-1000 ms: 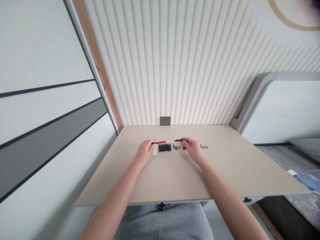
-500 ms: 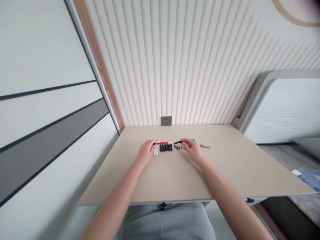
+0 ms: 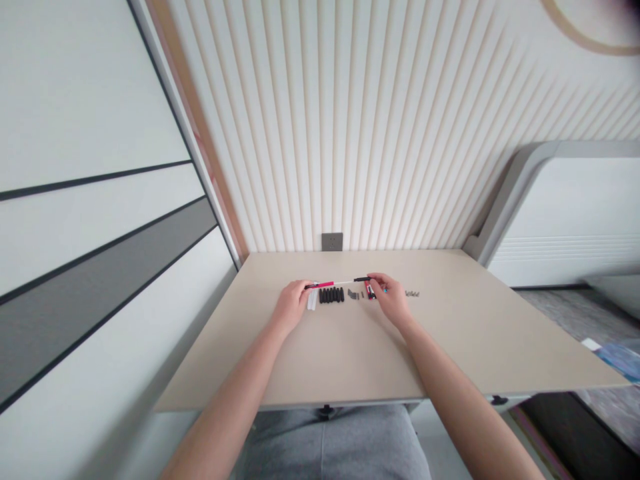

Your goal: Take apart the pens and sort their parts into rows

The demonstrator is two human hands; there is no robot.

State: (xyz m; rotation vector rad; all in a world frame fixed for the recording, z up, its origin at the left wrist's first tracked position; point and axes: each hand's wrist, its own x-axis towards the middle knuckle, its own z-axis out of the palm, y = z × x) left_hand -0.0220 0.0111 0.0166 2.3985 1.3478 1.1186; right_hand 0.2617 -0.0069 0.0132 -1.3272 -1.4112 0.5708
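Note:
My left hand [image 3: 290, 308] pinches the dark end of a red pen barrel [image 3: 326, 285], held just above the table. From the barrel's right end a thin white refill [image 3: 344, 282] reaches toward a black pen section [image 3: 362, 279], which the fingertips of my right hand [image 3: 393, 301] grip. Whether refill and black section touch is too fine to tell. Below the pen lie a row of several black cylindrical pieces [image 3: 332, 295] and some white sticks [image 3: 312, 300], partly behind my left fingers. Red and black parts [image 3: 370, 291] show beside my right hand, which hides some of them.
Small dark pieces [image 3: 353, 294] lie in the middle, and more small grey ones [image 3: 413, 293] to the right of my right hand. The beige table [image 3: 340, 353] meets a ribbed wall with a dark socket [image 3: 332, 241]. A white cabinet stands at left.
My right hand has shifted slightly right and up with the black section, and more of the white refill shows. Red parts near it have come into view. My left hand stays nearly still.

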